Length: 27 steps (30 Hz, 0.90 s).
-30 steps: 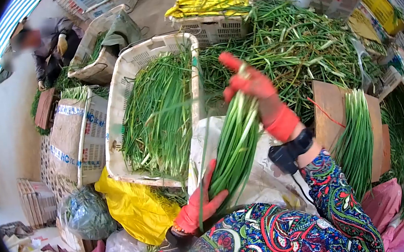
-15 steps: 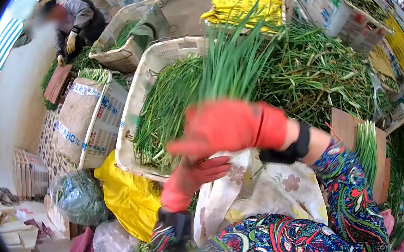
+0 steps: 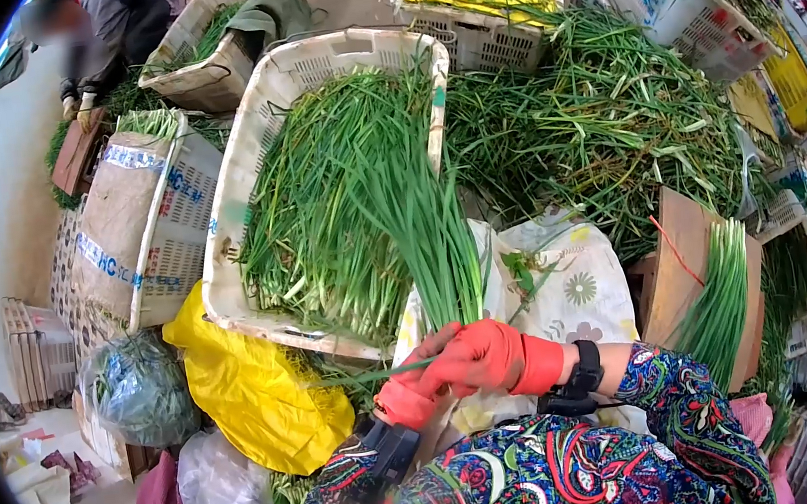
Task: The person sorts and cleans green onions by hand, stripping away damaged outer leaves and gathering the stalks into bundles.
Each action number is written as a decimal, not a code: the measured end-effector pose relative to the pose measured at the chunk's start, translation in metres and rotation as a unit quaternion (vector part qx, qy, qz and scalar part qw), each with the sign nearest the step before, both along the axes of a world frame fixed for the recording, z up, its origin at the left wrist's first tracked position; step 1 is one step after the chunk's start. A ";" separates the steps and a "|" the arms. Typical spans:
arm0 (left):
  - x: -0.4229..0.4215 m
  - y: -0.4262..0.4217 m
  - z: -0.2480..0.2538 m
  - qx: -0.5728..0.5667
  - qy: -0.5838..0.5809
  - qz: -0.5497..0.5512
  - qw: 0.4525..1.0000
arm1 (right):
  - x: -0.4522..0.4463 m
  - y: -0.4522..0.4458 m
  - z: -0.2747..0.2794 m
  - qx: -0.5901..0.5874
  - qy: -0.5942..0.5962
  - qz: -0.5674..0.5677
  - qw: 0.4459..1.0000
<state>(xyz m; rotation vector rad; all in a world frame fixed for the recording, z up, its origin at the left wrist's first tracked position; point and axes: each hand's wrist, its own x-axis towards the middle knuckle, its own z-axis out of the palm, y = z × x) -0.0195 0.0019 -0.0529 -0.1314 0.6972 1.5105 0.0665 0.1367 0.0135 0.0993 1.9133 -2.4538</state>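
Note:
A bunch of long green chives [image 3: 440,258] runs from my gloved hands up into a white plastic crate [image 3: 228,213], its leaves fanned over more chives [image 3: 314,182] there. My left hand [image 3: 407,401], in a red glove, is closed at the bunch's lower end and partly covered by the other hand. My right hand [image 3: 497,356], also red-gloved, closes round the same end from the right, and the stem ends are hidden between the hands. A loose leaf sticks out leftward across my left hand. Below lies a flowered cloth [image 3: 570,292] over my lap.
A large heap of loose greens [image 3: 601,137] lies right of the crate. A neat chive bundle [image 3: 721,294] rests on a brown board [image 3: 669,239]. Yellow plastic [image 3: 249,392] and a bagged bundle [image 3: 138,390] are at left. Another person [image 3: 110,36] crouches at upper left.
Both hands have come down toward my lap, bringing the chive bunch from upright to lying over the crate's near side. The view has shifted slightly.

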 end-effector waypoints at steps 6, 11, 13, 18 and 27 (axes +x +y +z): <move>0.000 0.007 0.034 0.061 0.145 0.002 0.988 | -0.006 0.018 0.054 -0.097 -0.229 0.030 0.968; -0.015 0.016 0.011 0.092 -0.062 0.023 0.994 | -0.008 0.059 0.102 -0.139 -0.234 -0.070 0.960; -0.013 0.024 0.015 0.006 -0.128 0.064 0.990 | -0.002 0.073 0.115 -0.108 -0.200 -0.082 0.970; -0.023 0.023 -0.039 0.047 -0.330 0.023 0.943 | 0.002 0.120 0.138 0.134 0.040 -0.297 0.945; -0.017 0.031 -0.008 0.098 -0.307 0.045 0.946 | 0.008 0.184 0.037 0.537 -0.195 -0.198 0.796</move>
